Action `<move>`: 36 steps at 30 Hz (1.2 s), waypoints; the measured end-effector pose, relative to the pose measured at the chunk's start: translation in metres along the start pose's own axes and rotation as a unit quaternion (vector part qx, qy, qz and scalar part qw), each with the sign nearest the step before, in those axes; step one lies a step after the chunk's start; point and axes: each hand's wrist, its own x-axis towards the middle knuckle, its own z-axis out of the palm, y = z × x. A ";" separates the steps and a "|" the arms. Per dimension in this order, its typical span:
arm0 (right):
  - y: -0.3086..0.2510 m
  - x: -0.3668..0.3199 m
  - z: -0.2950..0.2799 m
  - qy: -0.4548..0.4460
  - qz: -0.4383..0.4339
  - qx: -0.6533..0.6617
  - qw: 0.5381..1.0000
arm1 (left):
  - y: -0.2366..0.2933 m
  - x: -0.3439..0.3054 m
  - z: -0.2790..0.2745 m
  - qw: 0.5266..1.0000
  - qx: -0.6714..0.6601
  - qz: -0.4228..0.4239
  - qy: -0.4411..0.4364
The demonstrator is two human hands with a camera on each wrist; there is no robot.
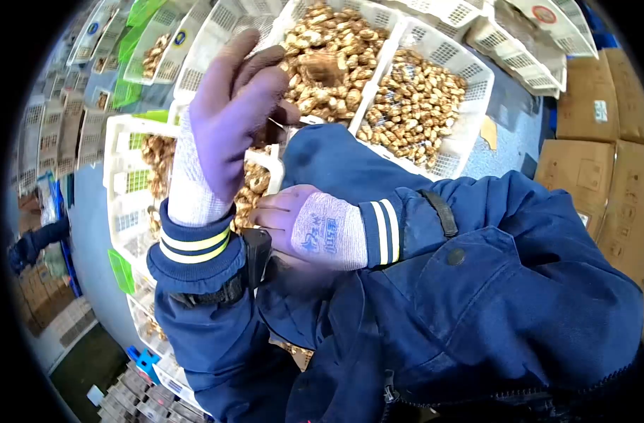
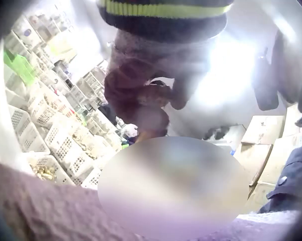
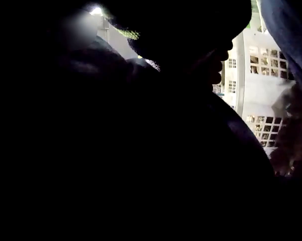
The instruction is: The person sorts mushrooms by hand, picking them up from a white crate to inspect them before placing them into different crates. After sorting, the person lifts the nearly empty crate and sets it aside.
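Note:
My left hand (image 1: 230, 116), in a purple glove with dark-coated fingers, is raised over the crates in the head view. Its fingers are spread and loosely bent, and nothing shows between them. Below it, my right hand (image 1: 304, 218) in a matching glove reaches across from the right, its fingers beside the black wrist camera (image 1: 257, 255) on the left sleeve. Whether these fingers hold anything I cannot tell. Brown-gold bulbs (image 1: 255, 185) lie in a white crate behind the fingers. In the left wrist view a dark gloved hand (image 2: 138, 93) hangs below a striped cuff.
White crates of larger bulbs (image 1: 353, 42) and smaller bulbs (image 1: 413, 106) stand ahead. More slatted crates (image 1: 128, 211) line the left side, some with green panels. Cardboard boxes (image 1: 575, 176) are stacked at the right. The right wrist view is mostly dark, with a crate wall (image 3: 256, 95) showing.

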 end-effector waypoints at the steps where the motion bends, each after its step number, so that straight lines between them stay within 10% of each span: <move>1: 0.001 -0.006 -0.012 -0.011 0.013 0.002 1.000 | -0.017 0.007 -0.003 0.991 0.081 0.102 0.014; 4: 0.005 -0.017 -0.031 -0.062 0.006 0.009 0.998 | -0.026 0.011 -0.007 0.928 -0.341 -0.125 0.080; 14: 0.020 -0.031 -0.017 0.001 0.019 0.019 1.000 | -0.052 0.012 0.018 0.952 -0.244 -0.182 0.030; 15: 0.027 -0.036 -0.002 0.004 0.067 0.440 0.895 | -0.050 0.013 0.021 0.958 -0.215 -0.189 0.027; 16: 0.033 -0.038 0.008 0.048 0.107 0.776 0.620 | -0.050 0.015 0.023 0.962 -0.186 -0.196 0.023; 24: 0.030 -0.035 -0.005 0.032 0.050 0.161 0.985 | -0.066 0.016 0.010 0.872 -0.444 -0.207 0.027; 27: 0.029 -0.032 -0.011 0.013 0.039 0.019 0.999 | -0.076 0.014 0.004 0.826 -0.522 -0.208 -0.034; 32: 0.041 -0.039 0.030 0.064 0.038 0.230 0.970 | -0.056 0.011 0.015 0.918 -0.332 -0.214 0.040; 36: 0.027 -0.029 -0.005 0.014 0.025 0.015 0.999 | -0.057 0.003 0.011 0.935 -0.279 -0.211 0.052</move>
